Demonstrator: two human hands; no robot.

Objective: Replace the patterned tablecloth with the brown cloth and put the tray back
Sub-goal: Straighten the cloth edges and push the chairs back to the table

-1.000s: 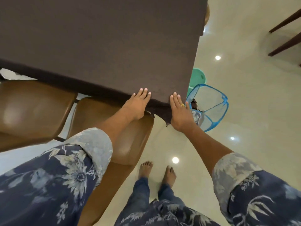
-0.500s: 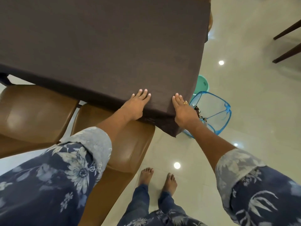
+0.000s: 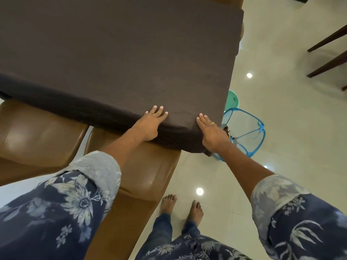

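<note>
The brown cloth (image 3: 120, 59) lies spread over the table top and hangs over the near edge and the right side. My left hand (image 3: 148, 124) rests flat on the cloth at the near edge, fingers on top and thumb down the hanging side. My right hand (image 3: 211, 132) lies flat about a hand's width to the right, at the near right corner, where the cloth bunches and droops. Neither hand is closed around the fabric. No patterned tablecloth and no tray are in view.
Two tan leather chairs (image 3: 37, 132) (image 3: 146, 177) are tucked under the near edge, one right below my left arm. A blue mesh basket (image 3: 247, 132) and a green tub (image 3: 232, 99) sit on the glossy floor beside the corner. Dark wooden legs (image 3: 328, 53) stand far right.
Both hands stay flat on the near edge by the corner, with the right one shifted slightly toward the corner. The view has pulled back, showing more of the covered table top.
</note>
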